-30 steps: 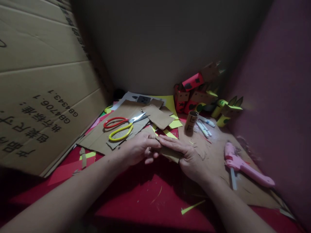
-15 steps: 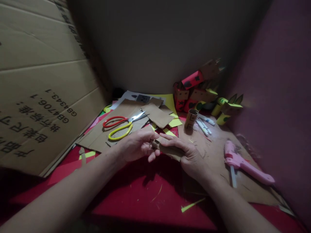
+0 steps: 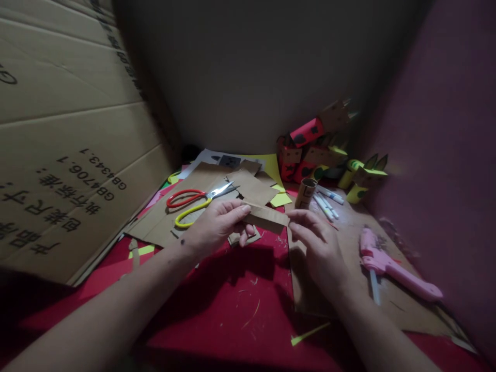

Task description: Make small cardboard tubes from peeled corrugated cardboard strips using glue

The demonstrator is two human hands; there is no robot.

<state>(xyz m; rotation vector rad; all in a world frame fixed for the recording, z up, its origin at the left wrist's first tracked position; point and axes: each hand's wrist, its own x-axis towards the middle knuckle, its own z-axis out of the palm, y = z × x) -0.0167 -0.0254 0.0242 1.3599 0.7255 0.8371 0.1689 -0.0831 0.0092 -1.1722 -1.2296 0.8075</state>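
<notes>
A folded strip of brown cardboard (image 3: 266, 219) is held above the red tabletop, its long side facing me. My left hand (image 3: 222, 222) grips its left end, thumb on top and fingers beneath. At the other end, my right hand (image 3: 320, 245) pinches the strip's edge between thumb and fingertips. Just beyond my left hand lie scissors (image 3: 189, 206) with one red and one yellow handle, blades spread, on cardboard. A small cut cardboard piece (image 3: 248, 236) shows beneath my left hand. Behind my right hand stands a cardboard tube (image 3: 307, 192).
A pink glue gun (image 3: 399, 274) lies on a cardboard sheet (image 3: 406, 315) at the right, with several white markers (image 3: 327, 201) farther back. Red and yellow paper-and-cardboard figures (image 3: 306, 134) are piled by the back wall. A large carton (image 3: 77, 129) rises at the left.
The cardboard strip has turned so its long folded side shows. My right hand has shifted from lying over it to its right end, and my left thumb now presses on top.
</notes>
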